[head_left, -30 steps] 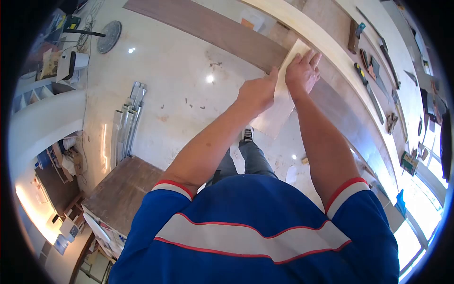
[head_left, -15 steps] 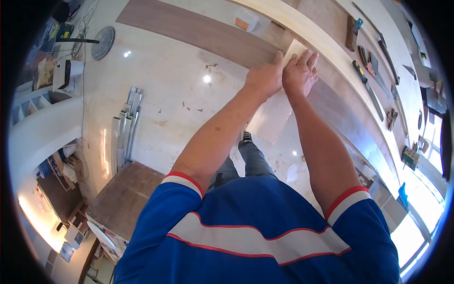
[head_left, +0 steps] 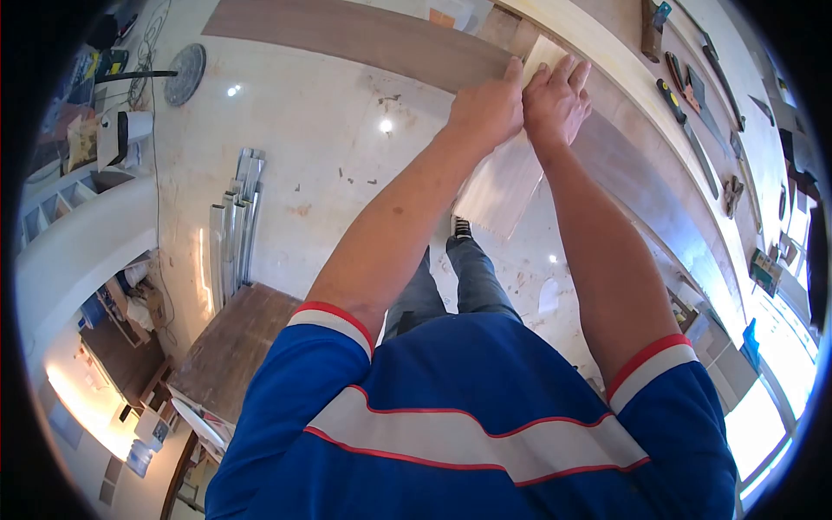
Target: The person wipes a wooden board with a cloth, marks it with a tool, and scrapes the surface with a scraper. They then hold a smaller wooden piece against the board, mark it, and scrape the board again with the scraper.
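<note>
A pale wooden board [head_left: 501,192] lies at a slant, its far end on the workbench and its near end jutting out over the floor toward my feet. My left hand [head_left: 488,111] is closed around the board's left edge, with its underside fingers hidden. Beside it, my right hand [head_left: 557,104] rests on the board's upper face toward the right edge, fingers stretched out and apart. The two hands nearly touch. A long brown plank [head_left: 364,43] runs leftward from under the pale board.
On the bench at right lie a handsaw [head_left: 691,143], a wooden plane [head_left: 652,33] and other hand tools. Metal profiles [head_left: 234,227] lie on the floor at left. A brown-topped table [head_left: 234,347] stands at lower left. A white plastic jug [head_left: 459,13] sits beyond the plank.
The view has tilted, so the bench, jug and tools sit higher in it. My hands and the pale board also appear slightly higher, with my hold on the board much the same.
</note>
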`<state>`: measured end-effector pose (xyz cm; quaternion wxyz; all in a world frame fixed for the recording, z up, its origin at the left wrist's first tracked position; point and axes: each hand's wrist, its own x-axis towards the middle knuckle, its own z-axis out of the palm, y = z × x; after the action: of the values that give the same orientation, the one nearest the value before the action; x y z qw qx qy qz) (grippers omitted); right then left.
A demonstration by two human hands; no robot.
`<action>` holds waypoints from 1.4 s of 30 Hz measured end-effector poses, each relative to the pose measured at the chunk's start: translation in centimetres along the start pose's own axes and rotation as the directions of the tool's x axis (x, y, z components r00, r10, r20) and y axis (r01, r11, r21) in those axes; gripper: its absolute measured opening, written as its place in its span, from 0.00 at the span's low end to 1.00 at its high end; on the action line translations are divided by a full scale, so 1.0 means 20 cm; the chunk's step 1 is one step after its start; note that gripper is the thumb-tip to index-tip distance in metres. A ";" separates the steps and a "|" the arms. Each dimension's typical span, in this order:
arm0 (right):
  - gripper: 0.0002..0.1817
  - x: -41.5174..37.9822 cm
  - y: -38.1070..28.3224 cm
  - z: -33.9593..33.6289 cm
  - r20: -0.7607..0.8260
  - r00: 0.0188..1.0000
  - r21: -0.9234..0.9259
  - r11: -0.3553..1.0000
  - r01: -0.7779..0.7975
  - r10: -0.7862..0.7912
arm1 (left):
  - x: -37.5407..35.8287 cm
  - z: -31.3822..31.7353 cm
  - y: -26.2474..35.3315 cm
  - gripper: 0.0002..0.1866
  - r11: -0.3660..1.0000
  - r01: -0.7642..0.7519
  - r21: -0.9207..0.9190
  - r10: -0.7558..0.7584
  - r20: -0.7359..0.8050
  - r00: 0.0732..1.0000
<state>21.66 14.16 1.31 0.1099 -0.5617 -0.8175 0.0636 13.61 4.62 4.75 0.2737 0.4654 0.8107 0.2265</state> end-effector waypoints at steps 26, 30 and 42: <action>0.34 0.02 0.00 -0.05 0.058 0.998 -0.017 0.999 -0.030 0.031 | -0.46 -0.01 -0.03 0.36 0.990 0.052 0.134 -0.076 0.179 0.981; 0.34 0.01 -0.02 -0.03 0.063 0.998 -0.001 0.999 -0.032 0.032 | -0.62 -0.03 -0.08 0.37 0.969 0.123 0.213 -0.164 0.186 0.969; 0.34 -0.01 0.00 -0.01 0.014 1.000 -0.011 1.000 0.019 -0.019 | -0.27 0.01 -0.03 0.37 0.998 0.016 0.056 -0.020 0.061 0.998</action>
<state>21.78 14.00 1.50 0.1017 -0.5539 -0.8240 0.0618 15.65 -0.33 5.43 0.2876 0.4721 0.8120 0.1870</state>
